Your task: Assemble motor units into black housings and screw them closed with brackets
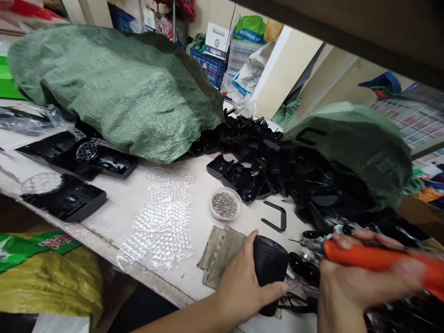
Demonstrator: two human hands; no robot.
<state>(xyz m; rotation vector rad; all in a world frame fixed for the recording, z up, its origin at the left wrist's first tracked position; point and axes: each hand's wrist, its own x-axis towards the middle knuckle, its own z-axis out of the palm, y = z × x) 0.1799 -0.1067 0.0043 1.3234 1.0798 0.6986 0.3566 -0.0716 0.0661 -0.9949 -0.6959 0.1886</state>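
Note:
My left hand point(243, 282) grips a black plastic housing point(270, 263) that rests on a folded grey-green cloth point(222, 247) at the table's front. To its right, my right hand point(357, 277) is closed round an orange electric screwdriver point(367, 256), its thin bit pointing left toward the housing but apart from it. The right fingers are partly blurred. A round dish of small metal screws point(225, 205) sits just beyond the cloth. Beside the dish lies a black U-shaped bracket point(277, 217).
A large green woven sack point(121, 88) covers the back left. Black plastic parts point(256, 157) pile up behind, spilling from another green sack point(354, 143). Clear bubble wrap point(163, 217) lies left of the dish, and open black housings point(69, 199) lie farther left. A shelf edge point(347, 32) hangs overhead.

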